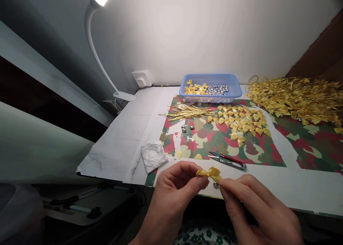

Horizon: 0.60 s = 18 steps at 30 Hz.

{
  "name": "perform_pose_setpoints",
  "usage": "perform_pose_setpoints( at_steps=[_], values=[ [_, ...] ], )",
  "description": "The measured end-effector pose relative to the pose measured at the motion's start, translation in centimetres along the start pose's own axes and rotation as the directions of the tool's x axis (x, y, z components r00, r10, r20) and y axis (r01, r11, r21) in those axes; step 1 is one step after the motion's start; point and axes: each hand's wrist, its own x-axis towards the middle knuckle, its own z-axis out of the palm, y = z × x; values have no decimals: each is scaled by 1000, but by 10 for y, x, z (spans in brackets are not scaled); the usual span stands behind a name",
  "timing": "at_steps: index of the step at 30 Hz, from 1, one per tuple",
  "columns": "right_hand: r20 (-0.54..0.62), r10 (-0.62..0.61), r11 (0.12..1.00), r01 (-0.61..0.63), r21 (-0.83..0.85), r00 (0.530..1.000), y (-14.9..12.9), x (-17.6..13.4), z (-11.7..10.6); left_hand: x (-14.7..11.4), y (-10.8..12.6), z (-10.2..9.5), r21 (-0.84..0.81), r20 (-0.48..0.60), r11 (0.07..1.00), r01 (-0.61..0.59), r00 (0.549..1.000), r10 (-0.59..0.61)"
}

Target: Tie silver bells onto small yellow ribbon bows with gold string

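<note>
My left hand (170, 187) pinches the yellow satin ribbon bow (214, 172) between thumb and forefinger at its left side. The bow's long axis runs left to right, bridging the gap toward my right hand (258, 200), whose thumb and forefinger are pressed together; I can't tell what they grip. The small silver bell (215, 185) sits just below the bow's right loop, nearer my right fingertips.
</note>
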Motion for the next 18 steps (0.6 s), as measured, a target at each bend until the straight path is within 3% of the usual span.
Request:
perform_pose_setpoints(
  at_steps=[18],
  values=[
    [-22,-34,999,34,6,999,5,-2,5,-3,1,3,127,-48,982,-139,988,146]
  ],
)
